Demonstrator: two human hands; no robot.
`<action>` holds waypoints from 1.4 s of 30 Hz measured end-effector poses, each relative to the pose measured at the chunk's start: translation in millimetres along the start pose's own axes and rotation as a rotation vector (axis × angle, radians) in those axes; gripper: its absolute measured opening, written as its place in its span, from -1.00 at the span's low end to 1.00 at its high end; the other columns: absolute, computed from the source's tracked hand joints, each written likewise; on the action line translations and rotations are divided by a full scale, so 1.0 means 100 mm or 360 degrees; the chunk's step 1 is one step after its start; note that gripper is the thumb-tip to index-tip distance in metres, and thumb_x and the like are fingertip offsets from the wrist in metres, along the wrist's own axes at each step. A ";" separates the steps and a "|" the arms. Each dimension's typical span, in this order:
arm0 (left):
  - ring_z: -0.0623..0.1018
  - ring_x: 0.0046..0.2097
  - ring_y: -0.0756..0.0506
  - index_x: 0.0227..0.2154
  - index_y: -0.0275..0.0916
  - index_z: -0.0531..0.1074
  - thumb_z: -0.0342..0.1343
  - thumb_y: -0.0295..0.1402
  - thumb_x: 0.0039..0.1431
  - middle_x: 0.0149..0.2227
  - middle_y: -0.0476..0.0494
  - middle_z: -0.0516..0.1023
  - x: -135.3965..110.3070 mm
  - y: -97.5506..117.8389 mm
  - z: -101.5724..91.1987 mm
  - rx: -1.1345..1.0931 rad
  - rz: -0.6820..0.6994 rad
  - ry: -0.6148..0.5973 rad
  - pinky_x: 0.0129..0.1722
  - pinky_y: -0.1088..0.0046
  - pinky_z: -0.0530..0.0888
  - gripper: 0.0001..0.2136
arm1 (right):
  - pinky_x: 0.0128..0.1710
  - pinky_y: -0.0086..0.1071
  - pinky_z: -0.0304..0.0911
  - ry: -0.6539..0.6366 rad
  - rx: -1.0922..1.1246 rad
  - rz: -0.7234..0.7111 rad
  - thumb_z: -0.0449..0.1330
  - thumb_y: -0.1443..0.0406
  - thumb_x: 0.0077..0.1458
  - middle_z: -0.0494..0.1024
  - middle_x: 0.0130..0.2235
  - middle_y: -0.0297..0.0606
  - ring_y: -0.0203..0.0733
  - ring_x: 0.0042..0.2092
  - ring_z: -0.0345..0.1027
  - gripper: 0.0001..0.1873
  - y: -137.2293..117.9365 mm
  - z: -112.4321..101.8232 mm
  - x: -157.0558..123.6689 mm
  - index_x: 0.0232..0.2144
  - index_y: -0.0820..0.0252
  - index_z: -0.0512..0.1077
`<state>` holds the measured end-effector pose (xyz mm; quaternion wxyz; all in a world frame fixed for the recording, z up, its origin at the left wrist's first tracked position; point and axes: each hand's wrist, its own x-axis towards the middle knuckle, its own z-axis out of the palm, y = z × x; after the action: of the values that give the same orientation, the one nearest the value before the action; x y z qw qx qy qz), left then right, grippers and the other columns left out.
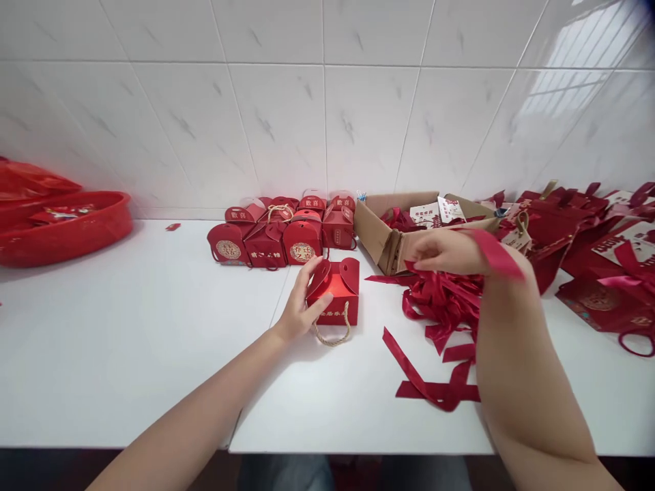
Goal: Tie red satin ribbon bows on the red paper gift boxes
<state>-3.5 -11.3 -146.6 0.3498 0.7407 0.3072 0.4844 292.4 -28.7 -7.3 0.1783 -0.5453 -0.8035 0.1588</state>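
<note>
A small red gift box (344,294) stands on the white table, its curved top flaps partly raised and a twine handle (333,341) hanging at its front. My left hand (301,305) grips the box from its left side, fingers behind and thumb across the front. Over a heap of dark red ribbons (440,303), my right hand (443,251) pinches an end of red ribbon between thumb and fingers. Another strip of red ribbon (497,256) lies across my right wrist. Loose ribbon lengths (434,390) spread on the table below the heap.
Several finished-looking red boxes (266,242) stand against the tiled wall. An open cardboard box (376,235) holds printed tags and red material. Red bags and boxes (604,286) crowd the right side. At the far left sits a red plastic basin (66,235).
</note>
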 end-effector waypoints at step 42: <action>0.49 -0.33 -0.07 -0.33 -0.13 0.48 -0.04 -0.24 0.05 -0.29 -0.01 0.53 0.85 0.92 -0.05 0.0994 -0.0584 -0.0931 -0.47 0.51 0.33 -0.77 | -0.55 -0.47 -0.09 -0.0465 0.1083 0.0153 0.15 0.34 -0.10 0.32 -0.52 -0.44 -0.41 -0.54 0.03 -0.85 -0.22 0.60 0.48 -0.37 0.16 0.32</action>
<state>31.8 5.4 -26.8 0.2619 0.8494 0.4529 0.0694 230.5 4.9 -45.0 0.2252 -0.4637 -0.6952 0.5010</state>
